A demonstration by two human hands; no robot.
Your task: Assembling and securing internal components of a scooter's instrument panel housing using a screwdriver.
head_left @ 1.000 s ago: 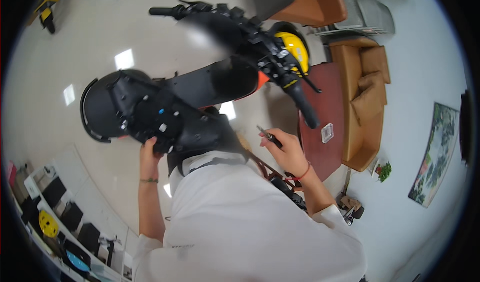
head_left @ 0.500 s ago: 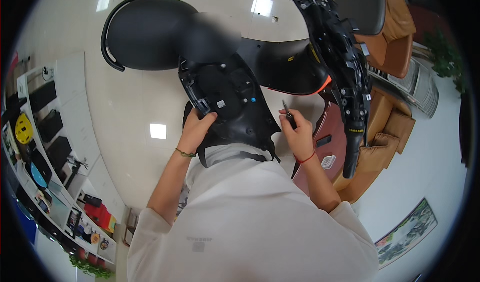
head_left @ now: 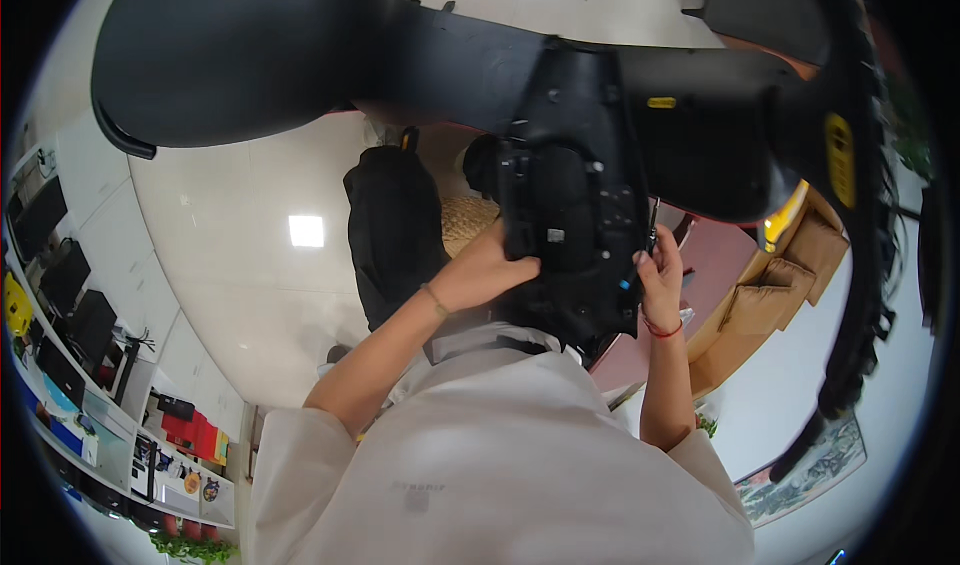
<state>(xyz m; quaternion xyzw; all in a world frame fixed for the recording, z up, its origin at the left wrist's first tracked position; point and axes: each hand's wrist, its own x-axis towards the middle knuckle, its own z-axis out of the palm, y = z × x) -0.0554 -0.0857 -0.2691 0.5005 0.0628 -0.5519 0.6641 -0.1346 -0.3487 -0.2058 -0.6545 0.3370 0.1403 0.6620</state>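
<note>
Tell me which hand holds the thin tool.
The right hand, with the red wrist cord, pinches the thin tool; the left hand lies flat on the black housing.

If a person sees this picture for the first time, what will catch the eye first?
Probably the big black scooter that fills the top of the view, its underside facing the camera. Below its middle, the left hand presses on a black housing, while the right hand, with a red cord at the wrist, holds a thin tool at the housing's right edge. A black backpack stands behind, left of the hands.

Glossy pale tiled floor (head_left: 230, 265), black backpack (head_left: 395, 230)
</note>
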